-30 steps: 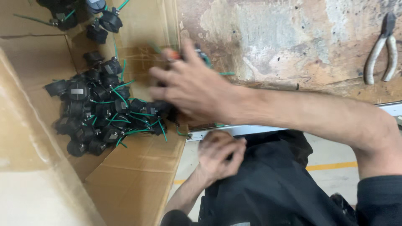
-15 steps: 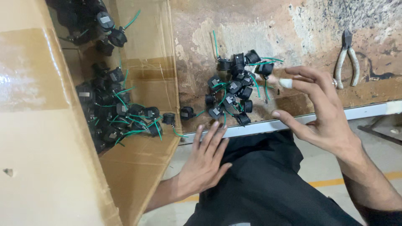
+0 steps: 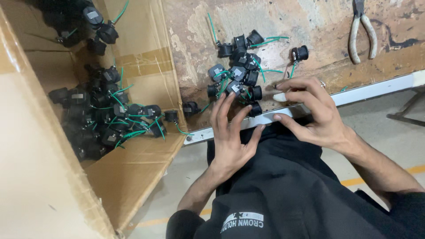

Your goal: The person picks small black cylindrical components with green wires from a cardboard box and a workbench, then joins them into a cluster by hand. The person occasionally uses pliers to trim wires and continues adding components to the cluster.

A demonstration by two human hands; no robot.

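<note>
Both hands, left hand (image 3: pixel 230 132) and right hand (image 3: pixel 316 113), fingers spread and gripping nothing, are reaching for the black sockets (image 3: pixel 241 73) at the bench's (image 3: pixel 318 26) near edge.

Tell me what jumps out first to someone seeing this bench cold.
A cluster of small black parts with green wires lies on the worn bench top, with the left hand and right hand spread open at its near edge. To the left, an open cardboard box holds many more of the same parts. A pair of pliers lies at the bench's far right.
</note>
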